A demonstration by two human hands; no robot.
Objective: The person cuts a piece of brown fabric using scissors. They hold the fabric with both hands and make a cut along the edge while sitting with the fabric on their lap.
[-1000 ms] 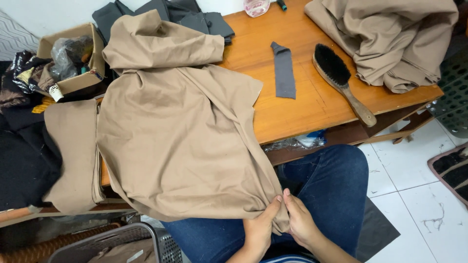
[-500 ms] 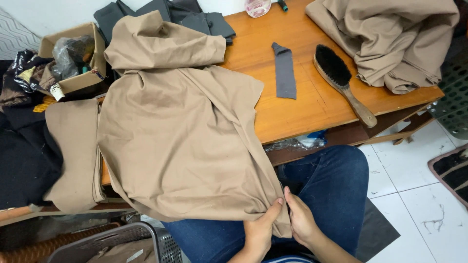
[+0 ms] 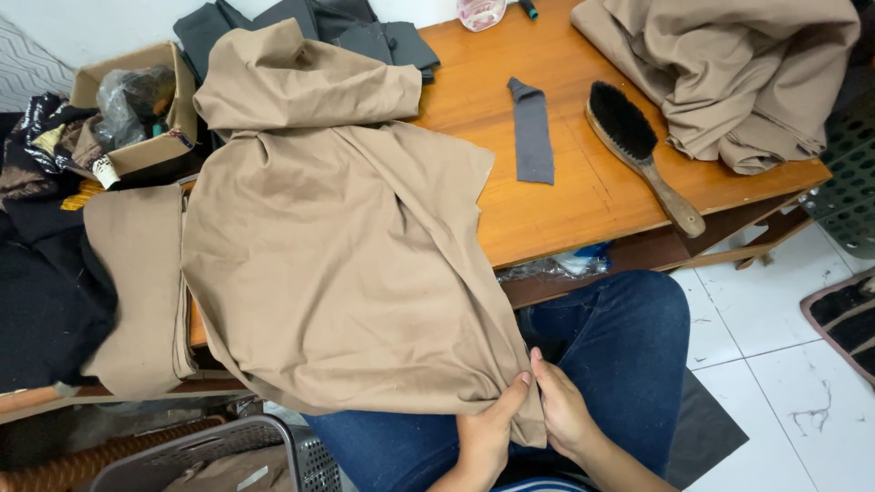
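Tan cloth [image 3: 337, 273] filled most of what we saw, draped from the wooden table [image 3: 583, 210] down over our lap, its lower corner caught between our hands. Our left hand [image 3: 488, 433] had the thumb laid on top of the fabric's edge with the other fingers tucked beneath, pinching the hem; our right hand [image 3: 563, 415] pressed in just beside it, fingers close together and curled onto the same edge, the two hands touching or nearly so.

We judged the work there to be a close handling of that corner, and doing it well would have meant keeping the pinch shallow and even, so the hem stayed flat between thumb and fingers instead of bunching, and letting the bulk of the cloth rest on the table so its weight did not drag at the grip.

From our fingers the cloth ran up and away to the left, its long axis slanting toward a folded, bunched end [image 3: 301, 82] far from the hands. Well beyond the fingertips, to the right, lay a grey strip [image 3: 531, 132] and a wooden-handled brush [image 3: 638, 150], with another tan heap [image 3: 729, 73] past them.
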